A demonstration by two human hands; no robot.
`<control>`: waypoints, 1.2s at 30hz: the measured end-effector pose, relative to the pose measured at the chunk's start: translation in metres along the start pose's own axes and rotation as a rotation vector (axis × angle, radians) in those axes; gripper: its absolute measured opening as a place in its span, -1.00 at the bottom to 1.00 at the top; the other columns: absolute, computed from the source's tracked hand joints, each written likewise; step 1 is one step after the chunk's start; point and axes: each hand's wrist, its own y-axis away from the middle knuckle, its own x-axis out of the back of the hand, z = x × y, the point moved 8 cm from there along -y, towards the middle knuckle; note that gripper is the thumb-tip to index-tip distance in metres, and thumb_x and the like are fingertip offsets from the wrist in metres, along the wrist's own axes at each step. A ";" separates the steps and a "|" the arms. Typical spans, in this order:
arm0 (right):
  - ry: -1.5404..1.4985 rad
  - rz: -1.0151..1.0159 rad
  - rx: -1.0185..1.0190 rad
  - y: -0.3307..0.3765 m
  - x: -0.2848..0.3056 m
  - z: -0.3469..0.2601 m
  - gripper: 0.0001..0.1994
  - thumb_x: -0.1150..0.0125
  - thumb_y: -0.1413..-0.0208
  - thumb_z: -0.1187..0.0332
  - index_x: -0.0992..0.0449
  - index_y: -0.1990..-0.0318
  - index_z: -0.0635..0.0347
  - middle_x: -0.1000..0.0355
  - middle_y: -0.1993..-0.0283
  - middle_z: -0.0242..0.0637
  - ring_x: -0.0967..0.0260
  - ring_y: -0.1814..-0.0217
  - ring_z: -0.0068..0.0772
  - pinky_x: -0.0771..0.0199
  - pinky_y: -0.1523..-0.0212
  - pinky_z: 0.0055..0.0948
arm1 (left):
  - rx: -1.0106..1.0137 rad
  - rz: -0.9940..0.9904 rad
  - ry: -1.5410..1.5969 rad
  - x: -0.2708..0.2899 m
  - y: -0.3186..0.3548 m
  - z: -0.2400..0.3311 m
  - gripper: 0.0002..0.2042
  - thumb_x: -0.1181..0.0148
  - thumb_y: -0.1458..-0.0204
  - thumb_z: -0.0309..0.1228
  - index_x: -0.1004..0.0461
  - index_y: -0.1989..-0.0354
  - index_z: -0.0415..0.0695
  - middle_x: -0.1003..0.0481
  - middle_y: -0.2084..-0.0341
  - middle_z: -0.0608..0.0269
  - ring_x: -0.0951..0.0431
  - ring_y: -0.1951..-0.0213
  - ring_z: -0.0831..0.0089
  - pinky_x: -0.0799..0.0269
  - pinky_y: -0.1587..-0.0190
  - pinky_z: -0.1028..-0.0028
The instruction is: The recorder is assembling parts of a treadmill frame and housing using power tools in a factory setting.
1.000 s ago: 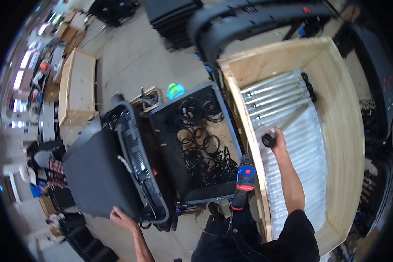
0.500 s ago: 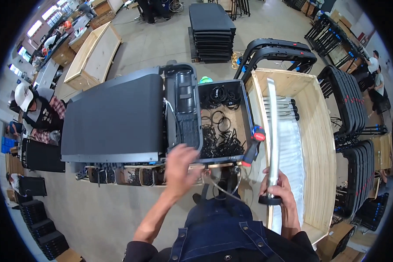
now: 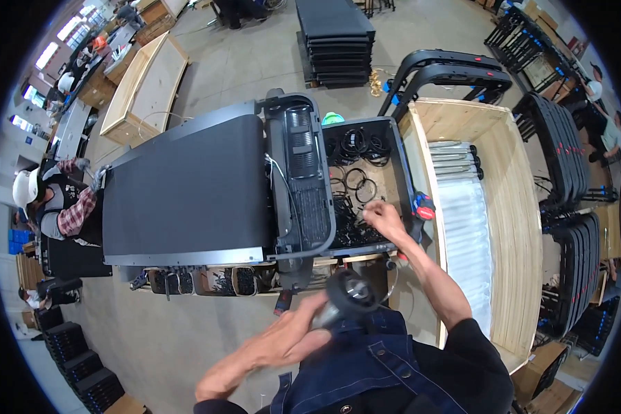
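My left hand (image 3: pixel 300 331) is wrapped round a silver metal roller with a black round end (image 3: pixel 352 292), low in front of my apron. The roller's end faces up and looks blurred, and much of its length is hidden. Over the bin of small black parts (image 3: pixel 395 148), my right hand (image 3: pixel 385 219) has its fingers pinched together. What lies between them is too small to tell. Left of the bin stands a treadmill deck with a black belt (image 3: pixel 186 190), its dark end frame (image 3: pixel 324 172) next to the bin.
A red and blue power driver (image 3: pixel 424 205) lies at the bin's right edge. Right of it, a wooden crate (image 3: pixel 524 228) holds several wrapped rollers. A person in a white cap (image 3: pixel 27 188) works at the deck's far left end. Black boards (image 3: pixel 334 48) are stacked ahead.
The roller has passed from my right hand to my left and turned end-up. My right hand has moved from beside the crate into the bin. The person at left has reached toward the deck.
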 end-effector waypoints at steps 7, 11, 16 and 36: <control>1.013 0.019 0.164 -0.157 -0.065 0.076 -0.73 -0.13 -0.12 0.40 -0.54 0.01 0.12 -0.43 -0.08 -0.15 -0.28 -0.20 -0.05 -0.41 -0.11 -0.08 | 0.333 0.649 0.942 0.020 0.016 -0.091 -0.33 -0.27 -0.06 0.10 -0.28 -0.02 -0.31 -0.42 0.59 0.07 -0.43 0.69 0.35 -0.38 0.64 0.41; 1.107 0.000 0.193 -0.184 -0.053 0.106 -0.75 -0.09 -0.13 0.37 -0.54 0.05 0.14 -0.44 -0.04 -0.17 -0.26 -0.19 -0.06 -0.37 -0.10 -0.01 | 0.250 0.794 1.050 0.028 0.004 -0.099 -0.32 -0.27 -0.07 0.08 -0.27 -0.04 -0.33 -0.42 0.57 0.06 -0.44 0.67 0.30 -0.39 0.63 0.37; 1.045 0.153 0.297 -0.147 -0.026 0.047 -0.84 -0.14 -0.11 0.36 -0.57 0.21 0.18 -0.53 0.12 -0.13 -0.38 -0.06 0.01 -0.38 -0.02 -0.03 | 0.328 0.777 0.925 0.021 -0.012 -0.115 -0.49 -0.17 -0.22 -0.06 -0.27 -0.05 -0.29 -0.41 0.50 0.06 -0.43 0.66 0.37 -0.39 0.60 0.42; -0.175 -0.543 0.082 0.145 -0.070 -0.203 -0.82 -0.18 -0.28 0.44 -0.59 0.10 0.39 -0.50 0.25 -0.37 -0.40 0.20 -0.62 -0.38 0.18 -0.56 | 0.254 0.435 0.650 -0.013 0.012 -0.129 -0.27 -0.17 -0.25 -0.17 0.09 -0.46 -0.12 -0.37 0.39 0.27 -0.33 0.51 0.60 -0.30 0.54 0.54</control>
